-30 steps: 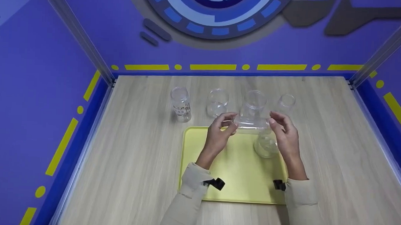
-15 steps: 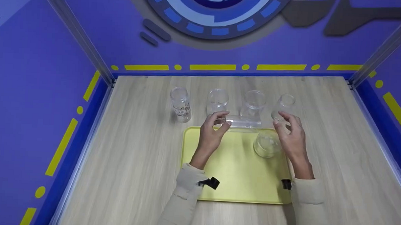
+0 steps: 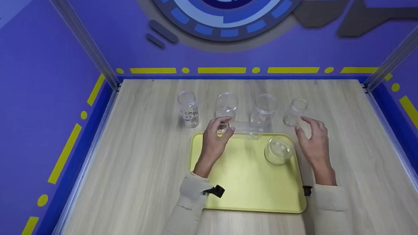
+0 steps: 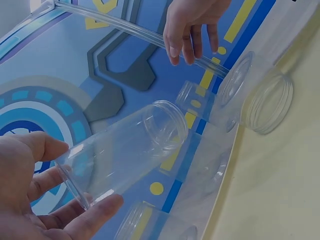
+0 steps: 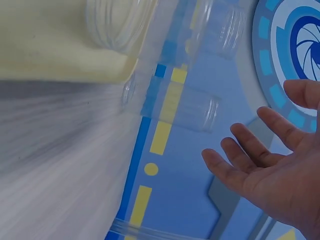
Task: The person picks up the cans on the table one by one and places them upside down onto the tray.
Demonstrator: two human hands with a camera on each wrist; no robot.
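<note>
By the left hand point(image 3: 213, 144), one end of a clear jar point(image 4: 120, 150) is pinched between thumb and fingers, its long axis pointed sideways toward the farther right hand point(image 3: 315, 145). Just left of the right fingertips, a small jar point(image 3: 296, 112) is seen upright on the counter point(image 3: 356, 138); nothing is gripped by the loosely bent right fingers.

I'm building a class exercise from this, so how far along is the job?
Looks done: one clear jar stands on the yellow tray. In hand: the left hand holds another clear container sideways; the right hand holds nothing. Probably left: four clear containers standing beyond the tray.
</note>
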